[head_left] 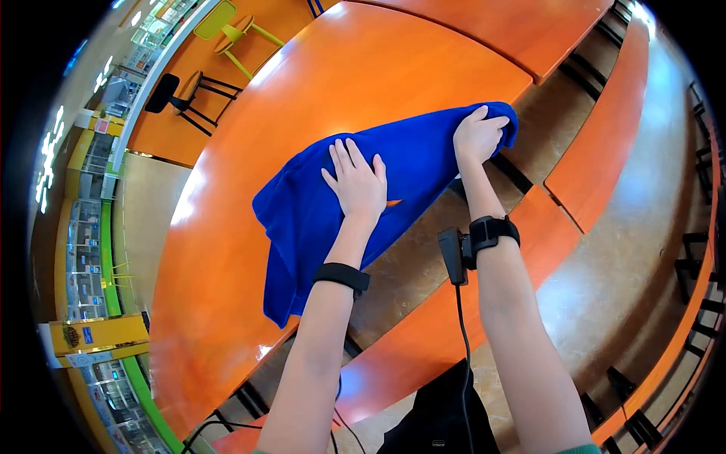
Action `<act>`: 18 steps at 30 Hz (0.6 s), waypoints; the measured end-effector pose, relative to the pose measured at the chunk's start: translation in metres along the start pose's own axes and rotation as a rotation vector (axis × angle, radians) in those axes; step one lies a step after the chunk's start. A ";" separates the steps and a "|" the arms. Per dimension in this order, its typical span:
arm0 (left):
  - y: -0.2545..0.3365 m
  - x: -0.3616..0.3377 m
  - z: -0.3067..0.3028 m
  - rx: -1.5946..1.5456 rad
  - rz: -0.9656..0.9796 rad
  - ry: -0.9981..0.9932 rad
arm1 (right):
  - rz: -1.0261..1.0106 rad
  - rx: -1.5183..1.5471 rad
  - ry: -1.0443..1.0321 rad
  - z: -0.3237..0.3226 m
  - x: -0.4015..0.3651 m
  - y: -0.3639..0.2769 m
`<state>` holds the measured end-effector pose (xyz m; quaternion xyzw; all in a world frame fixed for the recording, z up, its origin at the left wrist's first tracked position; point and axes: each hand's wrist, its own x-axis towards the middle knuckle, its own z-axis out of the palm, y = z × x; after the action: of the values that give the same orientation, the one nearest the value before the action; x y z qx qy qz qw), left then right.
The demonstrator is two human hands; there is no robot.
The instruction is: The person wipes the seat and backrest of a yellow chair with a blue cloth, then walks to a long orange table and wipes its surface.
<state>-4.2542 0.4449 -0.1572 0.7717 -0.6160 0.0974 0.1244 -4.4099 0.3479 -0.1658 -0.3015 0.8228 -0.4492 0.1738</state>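
Note:
A blue cloth (420, 163) is spread over the edge of an orange tabletop (363, 72), partly folded, with one corner pointing toward the lower left. My left hand (359, 185) lies flat on the cloth near its middle, fingers stretched out. At the cloth's far right corner, my right hand (480, 138) has its fingers curled around the fabric, which folds over beside the knuckles. A small patch of orange shows next to my left wrist. Whatever lies beneath the cloth is hidden.
An orange bench (423, 333) runs along the table's near side, and another bench (605, 144) continues at the right. A second orange tabletop (499, 26) adjoins at the back. Beyond the table stand a black chair (185, 98) and a yellow chair (234, 34). A black cable (463, 340) hangs from my right wrist.

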 end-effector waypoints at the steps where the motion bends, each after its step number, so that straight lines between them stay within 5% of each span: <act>1: 0.004 0.004 0.002 0.006 0.007 0.022 | -0.005 0.052 -0.039 -0.001 0.005 -0.001; 12: 0.074 0.071 0.037 0.068 0.010 0.134 | -0.215 -0.080 0.054 0.011 0.096 -0.012; 18: 0.101 0.102 0.054 0.105 -0.049 0.138 | -0.133 -0.038 0.053 0.005 0.101 -0.007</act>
<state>-4.3301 0.3121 -0.1704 0.7834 -0.5811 0.1794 0.1283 -4.4814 0.2760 -0.1637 -0.3467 0.8136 -0.4520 0.1161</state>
